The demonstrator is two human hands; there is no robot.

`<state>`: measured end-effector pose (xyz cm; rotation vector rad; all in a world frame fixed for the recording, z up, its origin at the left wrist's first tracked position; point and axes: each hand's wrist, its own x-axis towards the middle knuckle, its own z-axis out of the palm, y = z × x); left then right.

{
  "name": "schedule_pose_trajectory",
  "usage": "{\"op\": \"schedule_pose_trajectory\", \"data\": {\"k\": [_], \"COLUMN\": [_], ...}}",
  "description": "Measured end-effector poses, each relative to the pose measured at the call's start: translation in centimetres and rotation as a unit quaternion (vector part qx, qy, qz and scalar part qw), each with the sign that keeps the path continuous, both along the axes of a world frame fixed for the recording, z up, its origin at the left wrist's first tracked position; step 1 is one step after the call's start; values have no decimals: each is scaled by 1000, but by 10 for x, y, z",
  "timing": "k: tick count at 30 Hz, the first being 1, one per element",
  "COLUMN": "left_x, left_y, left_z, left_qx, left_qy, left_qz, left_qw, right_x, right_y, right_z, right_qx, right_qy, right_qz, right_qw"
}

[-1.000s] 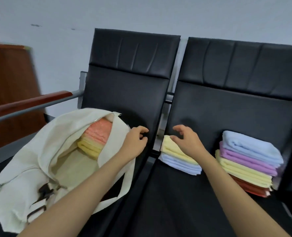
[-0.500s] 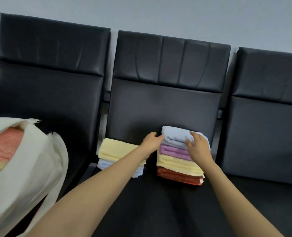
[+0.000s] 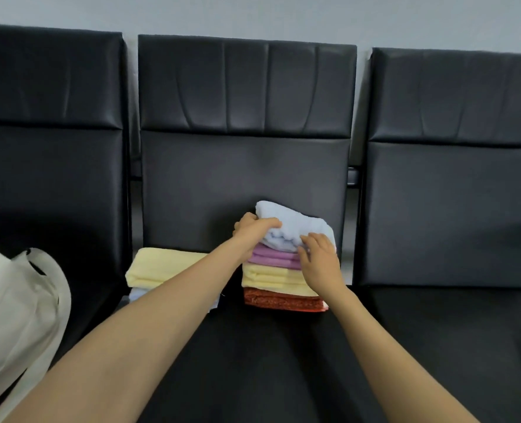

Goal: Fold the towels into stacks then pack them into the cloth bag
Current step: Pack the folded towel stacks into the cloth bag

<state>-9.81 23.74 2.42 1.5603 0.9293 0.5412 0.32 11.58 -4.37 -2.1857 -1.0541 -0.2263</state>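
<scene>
Black seats [image 3: 451, 209] line a grey wall [image 3: 253, 13], and on the middle seat [image 3: 253, 346] the left grip [image 3: 254, 228] curls round the light blue towel's [image 3: 289, 222] left edge while the right grip [image 3: 320, 259] pinches its near edge, atop a purple, yellow and red stack [image 3: 268, 277], the cloth bag [image 3: 11, 300] one seat left.

Head-worn camera looks forward and down, close over black seats [image 3: 244, 346].
</scene>
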Motion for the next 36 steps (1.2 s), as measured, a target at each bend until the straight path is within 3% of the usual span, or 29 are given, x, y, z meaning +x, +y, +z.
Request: {"op": "schedule_pose_trajectory", "data": {"k": [3,6,9,13,18,19,24,29,34,36], "left_x": [1,-10,-40,-87,-149,-160,-195,-192,-188,-187], "left_y": [-16,-19,-20,0,36,46,101,128,146,148], "left_z": [11,27,59,92,91,85,35,-18,-66,-73], "left_qx": [-27,-36,-66,-90,-110,-109,-120,-98,-66,-144], "left_qy": [-49,-84,-143,-192,-193,-186,-123,-36,87,38], "left_qz": [-53,-87,-115,-139,-112,-100,26,73,118,102], "left_qw": [997,992,981,967,968,971,985,992,987,984], "right_x": [0,-4,-15,-44,-89,-99,-124,-138,-147,-147], "right_y": [-2,-13,-20,-11,20,28,88,133,146,145], "right_z": [3,22,53,87,104,104,74,35,7,0], "right_qx": [43,175,308,263,238,235,161,102,-17,-5], "right_qy": [14,98,278,542,648,646,596,489,409,471], "right_qz": [-12,-3,-21,54,229,233,144,18,-71,-61], "right_qw": [999,980,909,796,686,688,773,866,910,880]}}
